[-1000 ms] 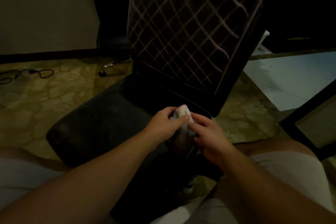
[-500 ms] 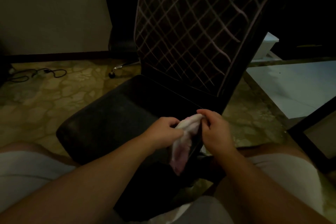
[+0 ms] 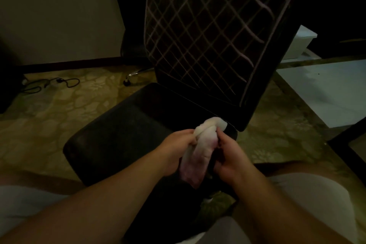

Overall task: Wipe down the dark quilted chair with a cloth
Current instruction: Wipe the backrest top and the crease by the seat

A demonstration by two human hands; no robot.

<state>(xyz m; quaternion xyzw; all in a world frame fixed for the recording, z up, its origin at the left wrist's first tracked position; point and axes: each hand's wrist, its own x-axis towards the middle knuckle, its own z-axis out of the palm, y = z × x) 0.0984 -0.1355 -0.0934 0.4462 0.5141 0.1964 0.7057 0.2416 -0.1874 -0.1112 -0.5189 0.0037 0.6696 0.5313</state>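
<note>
Both hands hold the white cloth point(image 3: 199, 150) above the dark seat point(image 3: 118, 140). Left hand point(image 3: 175, 151) grips its edge at 9 o'clock; right hand point(image 3: 227, 156), fingers curled, pinches it at 3 o'clock. The quilted backrest point(image 3: 213, 31) rises at 12 o'clock.

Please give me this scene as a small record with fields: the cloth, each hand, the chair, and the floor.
cloth: pale, crumpled fabric cloth, held above the seat, lower end hanging down
left hand: left hand grips the cloth's left side
right hand: right hand grips its right side
chair: dark quilted chair, backrest with light diamond stitching, plain dark seat
wiping: cloth not visibly touching the chair
floor: mottled stone-pattern floor with a black cable
</note>
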